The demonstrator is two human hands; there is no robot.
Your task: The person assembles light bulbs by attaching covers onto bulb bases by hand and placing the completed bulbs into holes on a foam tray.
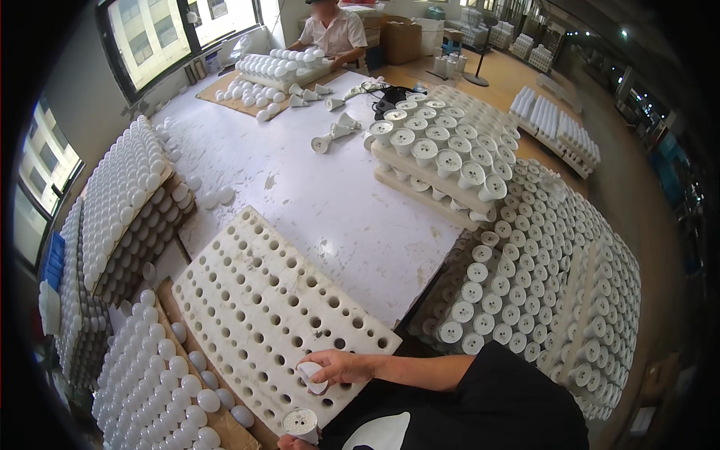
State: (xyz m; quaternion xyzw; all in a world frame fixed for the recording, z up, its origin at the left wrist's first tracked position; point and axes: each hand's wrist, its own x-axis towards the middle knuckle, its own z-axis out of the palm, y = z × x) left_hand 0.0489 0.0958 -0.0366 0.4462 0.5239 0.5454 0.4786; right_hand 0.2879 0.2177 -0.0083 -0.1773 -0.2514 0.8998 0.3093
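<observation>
At the lower edge, my left hand (295, 442) is closed round a white cup-shaped bulb base (301, 422), its round, dark-specked top facing up. Just above it, my right hand (341, 367) grips a smooth white bulb cover (312, 377), partly hidden by the fingers. Both hands are over the near end of a large off-white foam board (259, 296) with rows of round holes. No bulb parts show in these holes. The bulb base and the cover are apart.
Stacked trays of white bulb domes (124, 191) stand at left, with more domes (154, 382) near my left side. Trays of bulb bases (450, 154) sit at right on the white table (300, 195), beside a larger stack (517, 292). Across the table, a person (334, 34) sits behind bulbs.
</observation>
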